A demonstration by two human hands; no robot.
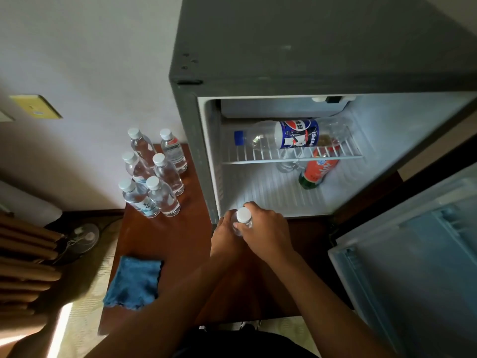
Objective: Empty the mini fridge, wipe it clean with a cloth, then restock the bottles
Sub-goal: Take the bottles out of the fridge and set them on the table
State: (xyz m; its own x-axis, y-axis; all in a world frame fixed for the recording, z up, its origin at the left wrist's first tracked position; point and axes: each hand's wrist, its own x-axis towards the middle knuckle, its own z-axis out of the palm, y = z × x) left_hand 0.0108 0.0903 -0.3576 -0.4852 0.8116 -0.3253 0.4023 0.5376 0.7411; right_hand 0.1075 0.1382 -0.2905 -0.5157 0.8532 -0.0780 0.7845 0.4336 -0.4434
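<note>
The grey mini fridge [296,60] stands open on a brown table [160,244]. Just in front of its opening, my left hand [224,239] and my right hand [265,228] both wrap a small clear water bottle with a white cap [244,215]. On the wire shelf [291,157] inside lies a clear Pepsi bottle [296,134]. Below the shelf rests a green bottle with an orange label [317,171], and beside it something clear that I cannot make out. Several small water bottles [154,171] stand upright left of the fridge. A blue cloth [134,285] lies near the table's front left edge.
The fridge door [413,267] hangs open at the right, its inner racks facing me. A white wall rises behind the bottles. Left of the table, on the floor, sit a small fan [82,239] with a cord and a wooden slatted piece [23,267].
</note>
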